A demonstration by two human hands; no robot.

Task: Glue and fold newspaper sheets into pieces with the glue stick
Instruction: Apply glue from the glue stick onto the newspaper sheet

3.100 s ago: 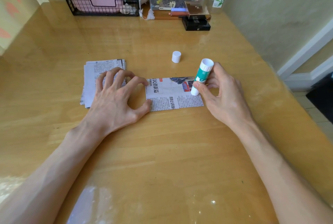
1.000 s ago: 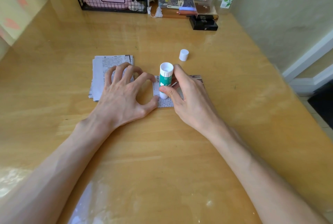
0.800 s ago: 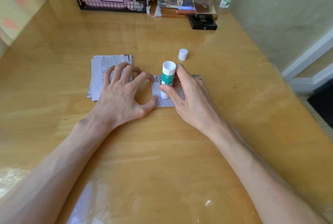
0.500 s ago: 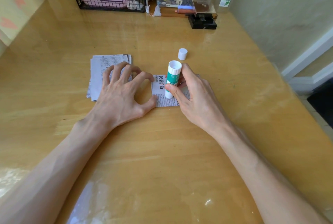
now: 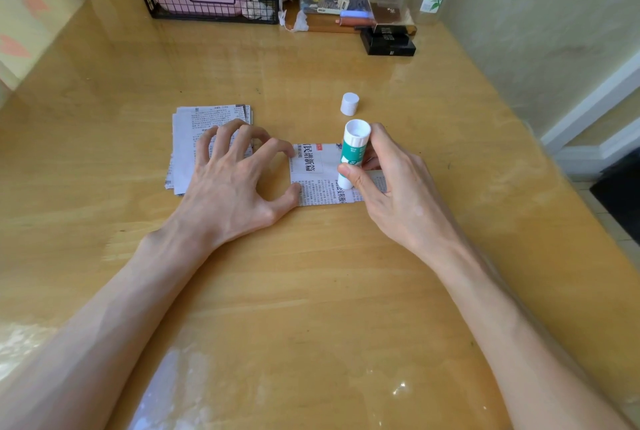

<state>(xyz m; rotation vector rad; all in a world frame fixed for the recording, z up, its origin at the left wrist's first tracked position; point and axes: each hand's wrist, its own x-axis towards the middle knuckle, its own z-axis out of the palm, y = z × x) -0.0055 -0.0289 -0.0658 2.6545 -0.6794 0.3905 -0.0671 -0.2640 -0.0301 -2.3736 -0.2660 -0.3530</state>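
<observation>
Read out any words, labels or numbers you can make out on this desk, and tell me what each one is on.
"谱新篇", with "民" beside it: large headline on the newspaper sheet; my reading is unsure.
Body print on that sheet and on the newspaper stack: too small to read.
Label on the glue stick in the right hand: too small to read.
White print on the black box: too blurred to read.

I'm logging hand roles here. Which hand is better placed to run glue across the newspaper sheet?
Right. The right hand grips the glue stick, tip down on the newspaper sheet; the left hand pins the sheet's left edge.
</observation>
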